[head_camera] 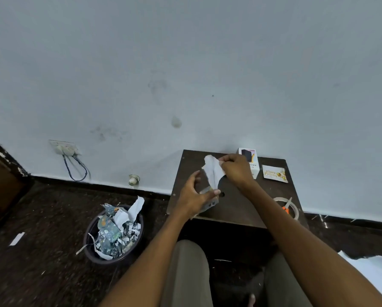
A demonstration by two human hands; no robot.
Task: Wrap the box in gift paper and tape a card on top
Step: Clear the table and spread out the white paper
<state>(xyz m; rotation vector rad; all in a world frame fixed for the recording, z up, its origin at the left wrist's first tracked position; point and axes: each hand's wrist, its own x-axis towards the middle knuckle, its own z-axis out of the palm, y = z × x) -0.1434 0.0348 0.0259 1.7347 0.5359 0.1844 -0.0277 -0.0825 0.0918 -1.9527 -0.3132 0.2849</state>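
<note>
On the small dark table my left hand grips a small box partly covered in printed gift paper, near the table's front left. My right hand pinches the upper end of a loose white strip of the paper, which is raised above the box. A second box, white with a dark picture, stands upright at the back of the table by the wall. The card, white with gold print, lies flat to its right.
A clear tape roll and orange-handled scissors lie at the table's right front. A round bin full of paper scraps stands on the floor to the left. White paper lies on the floor at right. My knees are below the table.
</note>
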